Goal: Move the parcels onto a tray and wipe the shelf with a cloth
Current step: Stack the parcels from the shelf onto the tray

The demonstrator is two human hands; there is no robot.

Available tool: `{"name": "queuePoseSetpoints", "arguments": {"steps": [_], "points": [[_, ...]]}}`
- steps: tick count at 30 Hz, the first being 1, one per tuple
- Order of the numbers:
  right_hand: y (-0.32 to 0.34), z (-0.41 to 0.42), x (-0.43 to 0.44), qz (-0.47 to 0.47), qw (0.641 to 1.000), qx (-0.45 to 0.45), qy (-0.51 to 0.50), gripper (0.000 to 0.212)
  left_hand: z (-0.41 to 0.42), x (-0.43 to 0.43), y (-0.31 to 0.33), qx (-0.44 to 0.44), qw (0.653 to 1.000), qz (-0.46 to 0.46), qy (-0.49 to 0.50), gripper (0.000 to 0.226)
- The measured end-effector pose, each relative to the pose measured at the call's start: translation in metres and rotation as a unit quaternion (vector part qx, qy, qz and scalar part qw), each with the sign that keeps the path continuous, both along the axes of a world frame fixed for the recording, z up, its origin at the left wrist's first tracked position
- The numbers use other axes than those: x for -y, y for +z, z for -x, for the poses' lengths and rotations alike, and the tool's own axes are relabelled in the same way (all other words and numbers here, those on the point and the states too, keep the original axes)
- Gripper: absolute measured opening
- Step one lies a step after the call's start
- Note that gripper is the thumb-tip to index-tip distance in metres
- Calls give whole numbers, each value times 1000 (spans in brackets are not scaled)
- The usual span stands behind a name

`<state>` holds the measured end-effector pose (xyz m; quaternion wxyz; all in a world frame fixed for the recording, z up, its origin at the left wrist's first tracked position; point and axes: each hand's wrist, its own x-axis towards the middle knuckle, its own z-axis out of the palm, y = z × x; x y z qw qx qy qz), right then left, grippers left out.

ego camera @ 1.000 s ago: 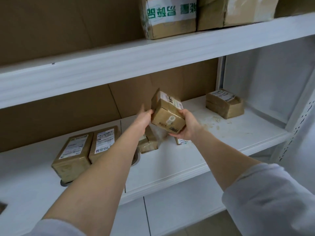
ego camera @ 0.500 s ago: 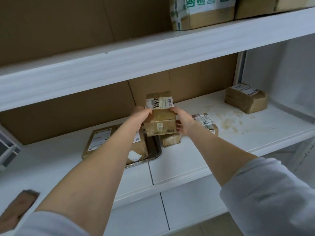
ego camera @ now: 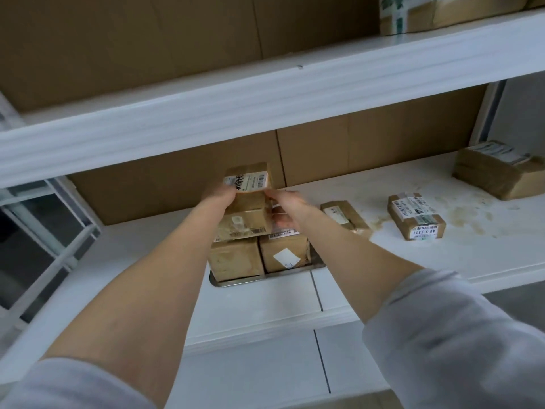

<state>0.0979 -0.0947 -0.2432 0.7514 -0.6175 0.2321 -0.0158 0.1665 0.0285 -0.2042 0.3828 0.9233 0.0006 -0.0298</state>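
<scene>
Parcel is clamped between left hand and right hand, fingers curled round its sides, just above the tray. I'd set it flat across the two boxes there before letting go.

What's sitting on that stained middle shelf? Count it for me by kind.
Held parcel, gripped by left hand and right hand: 1
Tray parcels: 2
Loose parcels on the shelf: 3
Metal tray: 1
Total: 7
</scene>
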Motion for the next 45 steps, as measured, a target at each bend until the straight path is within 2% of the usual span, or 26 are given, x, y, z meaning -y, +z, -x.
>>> {"name": "queuePoseSetpoints", "arguments": {"steps": [13,22,29,38,42,45], "points": [[1,-9,-29,29,998,-40,24,27,-21,-20,-15,2,992,-129,-7,29],[-2,-12,-14,46,999,-19,8,32,-10,-2,-9,59,982,-177,-6,32],[-3,-4,26,61,997,-27,-49,49,7,52,-7,97,985,-117,-79,44],[-3,33,105,77,991,-22,-110,40,42,143,-12,50,980,-52,-183,52],[-4,55,148,93,987,-33,-126,38,55,186,-18,40,972,-71,-221,41],[-7,69,177,123,983,-38,-129,35,67,216,-22,31,966,-87,-242,5]]}}
